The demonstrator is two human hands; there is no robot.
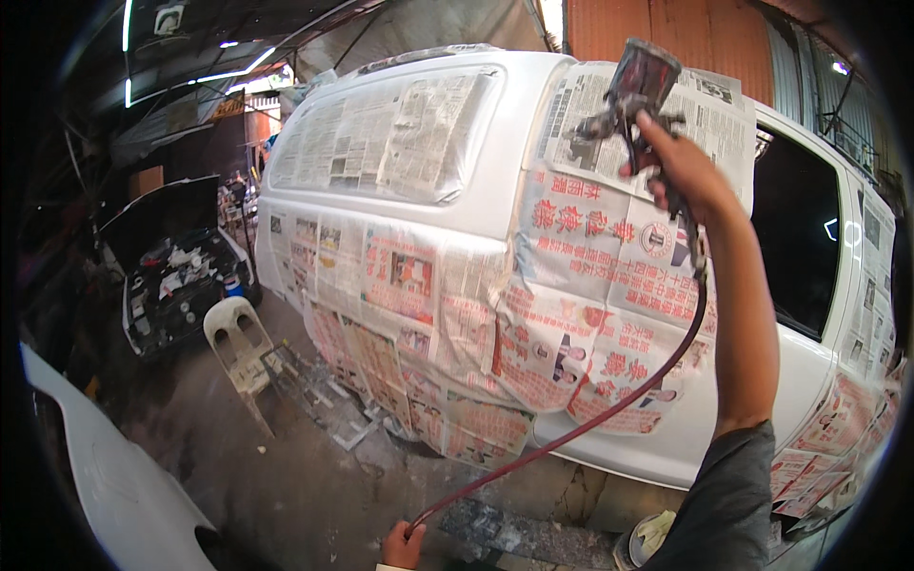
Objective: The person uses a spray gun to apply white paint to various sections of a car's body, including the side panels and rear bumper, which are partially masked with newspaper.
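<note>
My right hand (681, 167) is raised high, its fingers wrapped round a spray gun (630, 105) with a dark cup on top. The gun points left, close to the upper side of a white vehicle (509, 133). Newspaper sheets (409, 276) cover much of the vehicle's side and its rear side window. A dark red air hose (581, 423) runs from the gun's handle down and left in a long curve. Low in the view, my left hand (404, 546) is closed round that hose. Which finger rests on the trigger is hard to make out.
A pale plastic chair (238, 347) stands left of the vehicle, beside a low frame (333, 409) on the floor. Farther back is a car with its hood up (181, 276). A white body panel (114, 457) fills the lower left. A tub (649, 538) sits near my right sleeve.
</note>
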